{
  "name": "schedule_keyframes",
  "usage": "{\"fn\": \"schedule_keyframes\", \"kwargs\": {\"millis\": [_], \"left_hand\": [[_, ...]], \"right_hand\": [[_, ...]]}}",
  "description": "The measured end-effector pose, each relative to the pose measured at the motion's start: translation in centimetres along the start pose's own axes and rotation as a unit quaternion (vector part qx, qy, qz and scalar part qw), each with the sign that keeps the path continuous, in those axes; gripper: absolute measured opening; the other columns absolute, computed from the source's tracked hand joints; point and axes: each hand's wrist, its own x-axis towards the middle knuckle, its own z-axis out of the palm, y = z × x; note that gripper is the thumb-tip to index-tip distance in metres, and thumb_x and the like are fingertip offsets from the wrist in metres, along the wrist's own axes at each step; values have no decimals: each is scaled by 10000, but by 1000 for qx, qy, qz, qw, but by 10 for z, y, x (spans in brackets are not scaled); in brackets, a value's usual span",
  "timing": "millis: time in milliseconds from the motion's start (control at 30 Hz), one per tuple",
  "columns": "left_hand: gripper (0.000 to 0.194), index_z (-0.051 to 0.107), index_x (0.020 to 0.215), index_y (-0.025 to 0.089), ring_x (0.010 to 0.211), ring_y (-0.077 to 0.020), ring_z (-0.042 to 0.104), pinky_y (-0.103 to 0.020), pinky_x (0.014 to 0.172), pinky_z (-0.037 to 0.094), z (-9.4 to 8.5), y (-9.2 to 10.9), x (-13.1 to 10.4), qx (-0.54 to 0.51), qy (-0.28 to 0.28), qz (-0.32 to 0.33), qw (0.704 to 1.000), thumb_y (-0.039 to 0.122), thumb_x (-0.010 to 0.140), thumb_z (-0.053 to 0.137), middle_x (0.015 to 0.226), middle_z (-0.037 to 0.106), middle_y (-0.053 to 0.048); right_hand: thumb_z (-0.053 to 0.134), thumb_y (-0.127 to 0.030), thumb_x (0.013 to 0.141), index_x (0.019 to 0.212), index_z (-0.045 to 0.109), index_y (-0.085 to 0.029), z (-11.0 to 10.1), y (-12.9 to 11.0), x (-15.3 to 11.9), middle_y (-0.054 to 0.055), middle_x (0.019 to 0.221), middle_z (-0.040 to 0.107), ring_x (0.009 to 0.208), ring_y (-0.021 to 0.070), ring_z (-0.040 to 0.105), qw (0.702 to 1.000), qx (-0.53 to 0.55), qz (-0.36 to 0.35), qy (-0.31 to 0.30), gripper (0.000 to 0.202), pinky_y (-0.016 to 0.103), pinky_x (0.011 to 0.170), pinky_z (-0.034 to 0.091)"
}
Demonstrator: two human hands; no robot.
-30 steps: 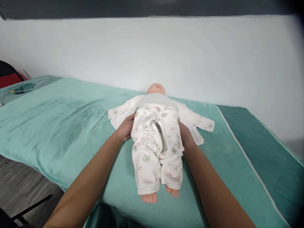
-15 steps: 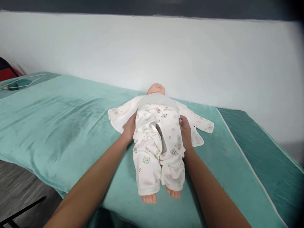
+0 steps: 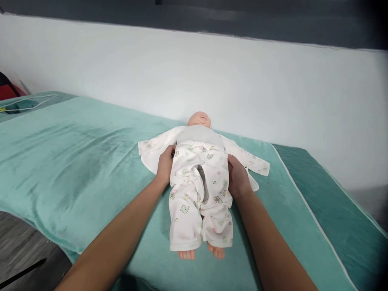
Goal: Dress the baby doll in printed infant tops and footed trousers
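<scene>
A baby doll (image 3: 199, 119) lies on its back on a green cloth, head away from me and bare feet toward me. It wears white printed pants (image 3: 186, 194), pulled up to the waist over a grey-white torso. Beneath the doll, a white printed jacket (image 3: 157, 147) is spread with its sleeves out to both sides. My left hand (image 3: 165, 165) is closed on the pants' left edge near the hip. On the other side, my right hand (image 3: 238, 176) grips the right edge, its fingertips partly hidden behind the fabric.
The green cloth (image 3: 75, 161) covers a bed-like surface against a white wall (image 3: 194, 72). Darker green fabric (image 3: 321, 182) lies at the right. A red and black item (image 3: 8, 89) is at the far left, and a black bar (image 3: 24, 271) shows above the floor at lower left.
My right hand has shifted slightly down, turning more of its back toward me. The pants' waist sits slightly lower in view, partly because the camera has tilted.
</scene>
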Motion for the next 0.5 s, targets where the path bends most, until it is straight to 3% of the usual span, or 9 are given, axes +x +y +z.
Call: {"fn": "schedule_keyframes", "kwargs": {"millis": [133, 233, 367, 500], "left_hand": [[181, 631, 917, 199, 831, -177, 561, -287, 788, 437, -2, -1, 1, 6, 20, -25, 999, 221, 740, 659, 899, 667, -8], [208, 646, 1001, 195, 941, -182, 595, -298, 868, 456, -4, 1, 1, -37, 28, -13, 999, 263, 805, 634, 1003, 674, -39], [194, 679, 1003, 215, 1078, -182, 581, -296, 959, 445, -8, 4, 4, -35, -7, 61, 998, 331, 885, 579, 1113, 624, -48], [164, 669, 977, 215, 1161, -196, 538, -301, 980, 442, -11, 3, 13, 20, -51, 108, 993, 313, 850, 635, 1205, 544, -62]], "right_hand": [[668, -407, 794, 857, 592, -256, 4, -4, -7, 3, 868, 705, 808, 205, 649, 994, 83, 24, 71, 180, 319, 717, 547], [717, -361, 778, 924, 616, -255, 5, -5, -9, 0, 966, 700, 838, 164, 634, 992, 85, -33, 89, 207, 282, 767, 522], [707, -386, 795, 999, 650, -253, 0, -7, -4, 15, 988, 678, 867, 163, 606, 995, 14, -83, 44, 250, 266, 763, 491], [743, -362, 773, 983, 610, -258, -7, -12, 4, -23, 888, 586, 758, 135, 526, 993, -32, -105, -43, 270, 236, 678, 441]]}}
